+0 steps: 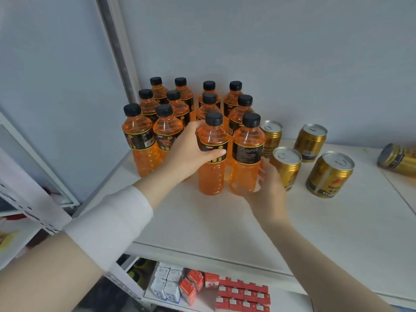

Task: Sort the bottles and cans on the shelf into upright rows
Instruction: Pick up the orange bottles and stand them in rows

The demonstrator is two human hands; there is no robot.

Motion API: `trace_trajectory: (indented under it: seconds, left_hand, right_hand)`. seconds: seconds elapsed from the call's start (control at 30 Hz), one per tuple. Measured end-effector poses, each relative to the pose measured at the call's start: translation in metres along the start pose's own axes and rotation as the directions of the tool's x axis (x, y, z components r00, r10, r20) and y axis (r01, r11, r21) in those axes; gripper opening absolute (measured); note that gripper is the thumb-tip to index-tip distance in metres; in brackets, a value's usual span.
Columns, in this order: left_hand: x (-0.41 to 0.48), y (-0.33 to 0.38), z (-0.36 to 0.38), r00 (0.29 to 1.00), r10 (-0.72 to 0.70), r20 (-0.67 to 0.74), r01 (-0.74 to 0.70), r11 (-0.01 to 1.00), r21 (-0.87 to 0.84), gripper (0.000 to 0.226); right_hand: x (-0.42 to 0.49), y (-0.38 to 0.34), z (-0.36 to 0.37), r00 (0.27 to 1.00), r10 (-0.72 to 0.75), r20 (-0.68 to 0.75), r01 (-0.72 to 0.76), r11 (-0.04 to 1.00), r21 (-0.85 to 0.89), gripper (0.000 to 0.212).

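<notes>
While both forearms reach in from the near edge, a lower shelf [225,311] beneath them carries small red cartons [243,296] and white cartons [165,282]. Above it, the white shelf [315,233] holds the drinks. The left hand [186,154], with a white sleeve [108,224] pushed up the forearm, wraps its grip around the labelled middle of a front orange bottle [211,158], thumb across the label. Just beside it, the right hand [267,185] cups the lower side of the neighbouring front bottle [247,154], fingers curled against it; both bottles stand upright on the shelf, nearly touching. Behind and to the left, the other orange bottles [171,118] with black caps stand upright in rough rows running back to the grey wall [292,52]. To the right of the bottles, four gold cans [328,174] stand upright in a loose cluster, the nearest of them close by the right hand. Farther right, near the frame edge, a fifth gold can [398,157] lies on its side.
</notes>
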State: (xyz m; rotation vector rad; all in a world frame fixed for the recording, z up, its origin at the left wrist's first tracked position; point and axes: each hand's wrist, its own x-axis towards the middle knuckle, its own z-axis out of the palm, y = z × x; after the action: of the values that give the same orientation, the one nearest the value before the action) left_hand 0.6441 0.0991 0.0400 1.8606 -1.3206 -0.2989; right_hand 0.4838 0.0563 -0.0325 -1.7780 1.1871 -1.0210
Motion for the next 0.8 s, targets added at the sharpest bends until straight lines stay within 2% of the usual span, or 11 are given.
trace_trajectory:
  seconds: [0.1,0.23,0.5,0.63,0.73,0.8]
  left_hand:
    - [0.003,0.003,-0.004,1.000,0.021,0.017,-0.023,0.996,0.082,0.071]
    - [0.006,0.005,-0.010,0.997,0.046,0.067,-0.053,0.993,0.109,0.069]
    - [0.004,0.005,-0.011,0.995,0.060,0.074,-0.069,0.990,0.125,0.067]
    - [0.001,0.004,-0.009,0.994,0.082,0.072,-0.090,0.989,0.120,0.072]
    - [-0.011,0.008,-0.007,0.993,0.118,-0.011,-0.118,0.993,0.029,0.085]
    - [-0.023,0.018,-0.005,0.975,0.180,-0.132,-0.170,0.982,0.084,0.084]
  right_hand:
    - [-0.004,0.020,0.018,0.996,0.055,-0.070,-0.055,0.999,-0.001,0.075]
    - [0.002,0.024,0.026,0.985,0.074,-0.157,-0.071,0.997,0.022,0.070]
    - [0.004,0.024,0.032,0.979,0.065,-0.191,-0.070,0.997,-0.016,0.069]
    - [-0.003,0.016,0.025,0.988,0.092,-0.128,-0.100,0.993,-0.062,0.075]
    - [-0.020,0.008,0.005,0.995,0.078,-0.061,-0.087,0.984,-0.155,0.082]
    - [-0.034,0.003,-0.020,0.999,0.022,-0.032,-0.029,0.971,-0.239,0.075]
